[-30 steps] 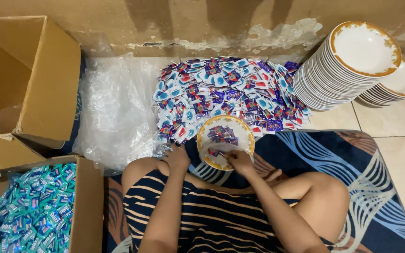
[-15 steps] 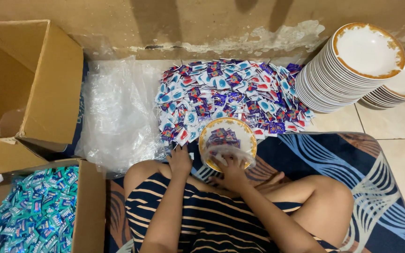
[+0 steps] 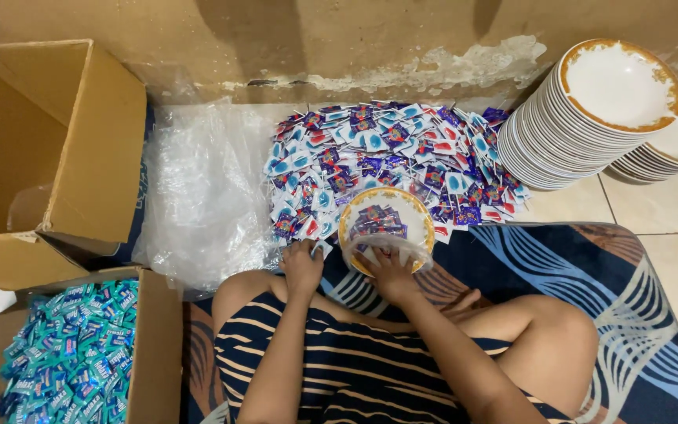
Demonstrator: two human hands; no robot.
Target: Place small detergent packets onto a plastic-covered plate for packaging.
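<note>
Both hands are shown at a gold-rimmed bowl [image 3: 386, 228] filled with small sachets and sheathed in clear plastic: the right hand [image 3: 388, 271] is clamped on its near rim, the left hand [image 3: 301, 265] is pressed on loose wrap just beside it. Beyond the fingers a heap of blue and purple sachets [image 3: 390, 161] is spread; right of it, stacked bowls [image 3: 590, 118]. Were the bowl tilted, sachets could be spilled, or the thin film torn.

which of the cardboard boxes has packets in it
The lower-left cardboard box, beside the person's left arm: it is full of teal packets. The larger box above it lies tipped open and shows no packets inside.
</note>
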